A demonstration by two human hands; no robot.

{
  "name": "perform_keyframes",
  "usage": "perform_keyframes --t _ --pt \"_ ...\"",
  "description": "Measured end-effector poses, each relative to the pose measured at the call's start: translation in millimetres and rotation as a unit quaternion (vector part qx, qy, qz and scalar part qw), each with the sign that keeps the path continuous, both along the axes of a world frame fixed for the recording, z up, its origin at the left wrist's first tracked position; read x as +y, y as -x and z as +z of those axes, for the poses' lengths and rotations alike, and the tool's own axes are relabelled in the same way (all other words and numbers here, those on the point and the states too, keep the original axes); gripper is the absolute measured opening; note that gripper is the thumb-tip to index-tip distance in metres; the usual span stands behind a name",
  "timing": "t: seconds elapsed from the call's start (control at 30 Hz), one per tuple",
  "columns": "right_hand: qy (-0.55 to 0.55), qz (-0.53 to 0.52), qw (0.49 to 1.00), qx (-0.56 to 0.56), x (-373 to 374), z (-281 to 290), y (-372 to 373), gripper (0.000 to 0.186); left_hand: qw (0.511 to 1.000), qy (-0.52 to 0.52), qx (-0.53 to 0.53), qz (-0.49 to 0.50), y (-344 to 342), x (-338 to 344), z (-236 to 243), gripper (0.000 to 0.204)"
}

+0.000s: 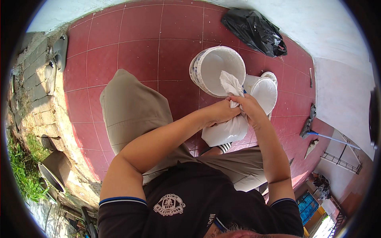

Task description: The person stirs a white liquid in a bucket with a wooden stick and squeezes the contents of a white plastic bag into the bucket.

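A white plastic bag [224, 134] with a bulging lower part is held in front of my body, between my knees. My left hand [223, 112] is closed around its gathered neck from the left. From the right, my right hand [251, 108] grips the same neck, with its fingers close to the left hand's. Above my hands the loose top of the bag sticks up, overlapping the rim of a large white bucket [217, 70]. That bucket stands upright, its inside coated white. What the bag contains is hidden. Beside my right hand are smaller white buckets [265, 94].
A black plastic bag [257, 33] lies on the red tiled floor [139, 23] by the white wall [341, 43]. Sandals [60, 51] rest at the left edge of the tiles. Off to the right is a blue-handled tool [331, 139]. A pot [53, 172] lies at the lower left.
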State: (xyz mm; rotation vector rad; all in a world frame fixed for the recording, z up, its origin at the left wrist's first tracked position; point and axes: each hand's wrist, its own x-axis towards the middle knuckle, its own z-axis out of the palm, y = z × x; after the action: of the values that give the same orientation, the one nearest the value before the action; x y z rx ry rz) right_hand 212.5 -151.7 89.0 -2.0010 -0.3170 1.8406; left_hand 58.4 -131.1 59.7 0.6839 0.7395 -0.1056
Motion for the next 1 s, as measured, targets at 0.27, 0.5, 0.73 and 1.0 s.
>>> perform_keyframes --t 0.27,0.5,0.73,1.0 --pt "0.013 0.023 1.000 0.008 8.4 -15.8 -12.3 0.022 0.997 -0.037 -0.061 0.024 -3.4 -9.3 -5.9 0.042" --pt "0.037 -0.005 0.999 0.021 18.8 -13.5 -1.4 0.018 0.997 -0.080 -0.001 -0.006 -2.9 -19.4 -12.1 0.038" --pt "0.037 -0.016 0.999 0.019 24.6 -20.9 1.5 0.015 0.998 -0.052 -0.002 -0.027 -3.9 -19.6 -10.3 0.035" --pt "0.037 -0.029 0.999 0.001 27.9 -23.0 9.5 0.017 0.996 -0.085 -0.013 -0.023 -2.9 -22.1 -6.0 0.034"
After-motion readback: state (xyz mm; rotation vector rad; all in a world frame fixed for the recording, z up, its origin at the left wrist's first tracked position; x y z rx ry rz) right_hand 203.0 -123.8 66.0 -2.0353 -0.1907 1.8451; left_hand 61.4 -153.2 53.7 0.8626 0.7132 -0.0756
